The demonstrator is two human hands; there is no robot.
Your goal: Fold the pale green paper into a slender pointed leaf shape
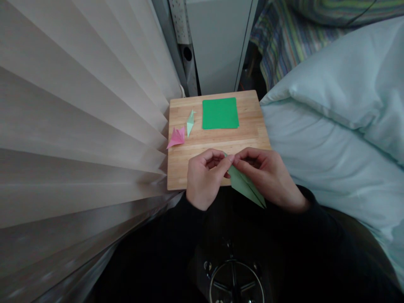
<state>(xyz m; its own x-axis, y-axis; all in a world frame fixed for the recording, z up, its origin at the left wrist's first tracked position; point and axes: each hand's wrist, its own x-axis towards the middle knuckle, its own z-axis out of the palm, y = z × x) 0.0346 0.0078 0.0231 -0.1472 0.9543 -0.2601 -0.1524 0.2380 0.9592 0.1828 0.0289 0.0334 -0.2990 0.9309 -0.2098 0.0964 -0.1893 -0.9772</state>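
A folded piece of light green origami paper (245,186) is held above the near edge of the small wooden table (183,168). My left hand (206,176) is closed, pinching its upper tip between thumb and fingers. My right hand (268,174) is closed on the same end, thumb and fingertips touching the left thumb. The paper's wider part slants down to the right, below my right palm; its tip between the fingers is mostly hidden.
On the table stand a pink origami crane (176,137) and a small pale green origami crane (190,123). Behind them lies a stack of green paper (220,113). A pleated curtain (94,126) borders the left, pale bedding (331,126) the right, a grey cabinet (217,46) the back.
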